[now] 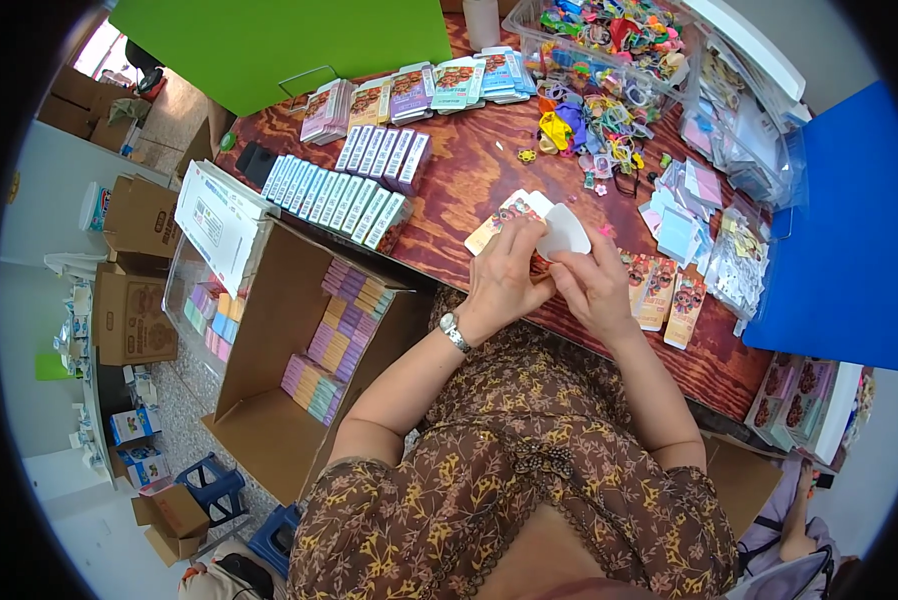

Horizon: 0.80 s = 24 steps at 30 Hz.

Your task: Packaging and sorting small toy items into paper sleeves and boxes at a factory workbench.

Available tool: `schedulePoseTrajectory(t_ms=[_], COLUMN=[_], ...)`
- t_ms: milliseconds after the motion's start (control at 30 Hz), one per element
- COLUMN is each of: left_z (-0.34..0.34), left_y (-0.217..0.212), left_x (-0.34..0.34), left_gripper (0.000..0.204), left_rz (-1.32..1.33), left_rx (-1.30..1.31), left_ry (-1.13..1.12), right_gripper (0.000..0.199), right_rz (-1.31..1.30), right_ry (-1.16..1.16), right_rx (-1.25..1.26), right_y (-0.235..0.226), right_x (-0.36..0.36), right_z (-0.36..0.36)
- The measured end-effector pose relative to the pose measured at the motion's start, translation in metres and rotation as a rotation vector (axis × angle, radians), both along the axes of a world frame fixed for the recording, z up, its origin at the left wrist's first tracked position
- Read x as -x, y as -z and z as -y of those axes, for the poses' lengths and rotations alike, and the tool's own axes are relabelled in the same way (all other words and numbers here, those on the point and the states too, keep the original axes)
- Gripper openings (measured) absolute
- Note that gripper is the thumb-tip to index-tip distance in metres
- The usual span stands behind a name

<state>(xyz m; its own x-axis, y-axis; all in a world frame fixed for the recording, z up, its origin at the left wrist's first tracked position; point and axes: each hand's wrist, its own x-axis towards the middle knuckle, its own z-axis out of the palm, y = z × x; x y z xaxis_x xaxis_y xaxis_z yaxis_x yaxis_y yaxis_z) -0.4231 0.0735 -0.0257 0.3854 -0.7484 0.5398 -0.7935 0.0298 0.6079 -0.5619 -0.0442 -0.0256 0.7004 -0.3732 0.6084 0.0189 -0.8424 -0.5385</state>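
Note:
Over the front of the red-brown table, my left hand (506, 272), with a watch on its wrist, is closed on a small orange printed carton (492, 229). Its white inner flaps show at the top. My right hand (596, 287) pinches a rounded white card flap (565, 229) close beside the left fingers. Whether this flap belongs to the same carton is hidden by the fingers. Just right of my right hand lie several flat orange cartons (683, 312) on the table.
Rows of upright small boxes (337, 205) and stacks of flat cartons (457, 84) stand to the left and back. Colourful small trinkets (594, 125) lie below a clear bin (609, 50). Card pieces (681, 215) are at the right. An open cardboard box (259, 400) holds packed cartons.

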Motion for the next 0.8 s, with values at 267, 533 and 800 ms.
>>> schedulePoseTrajectory(t_ms=[267,533,800], left_z=[-0.004,-0.008,-0.008], left_y=[-0.006,0.003,0.006], left_x=[0.003,0.002,0.003], left_gripper=[0.066,0.084,0.097], left_rz=[0.180,0.127,0.191], left_rx=[-0.086,-0.055,-0.102], left_ry=[-0.022,-0.019,-0.031], right_gripper=[0.022,0.021,0.014], right_rz=[0.064,0.002,-0.079], right_ry=[0.022,0.005,0.067], right_rx=[-1.020,-0.862,-0.499], right_y=[0.009,-0.003,-0.020], right_x=[-0.008,-0.009,-0.012], right_z=[0.012,-0.007,-0.008])
